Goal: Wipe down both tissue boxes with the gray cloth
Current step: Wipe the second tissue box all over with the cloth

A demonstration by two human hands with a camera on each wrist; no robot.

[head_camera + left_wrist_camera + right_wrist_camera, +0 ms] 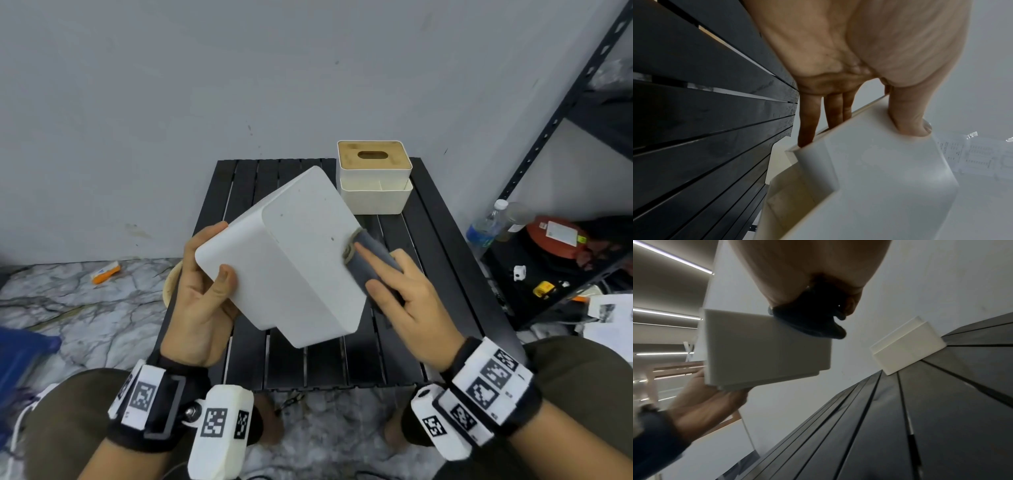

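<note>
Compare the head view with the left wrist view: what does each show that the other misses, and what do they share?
Head view only: the right hand pressing the gray cloth against the held box's side, the second box with its wooden lid standing at the table's far edge, and a shelf.

Left wrist view only: the open inside of the held box and the fingers reaching into it.

Both: the left hand with its thumb on the box's outside, and the black slatted table.

Head cam looks down; wrist cams close, upward; all share table [428,274].
</note>
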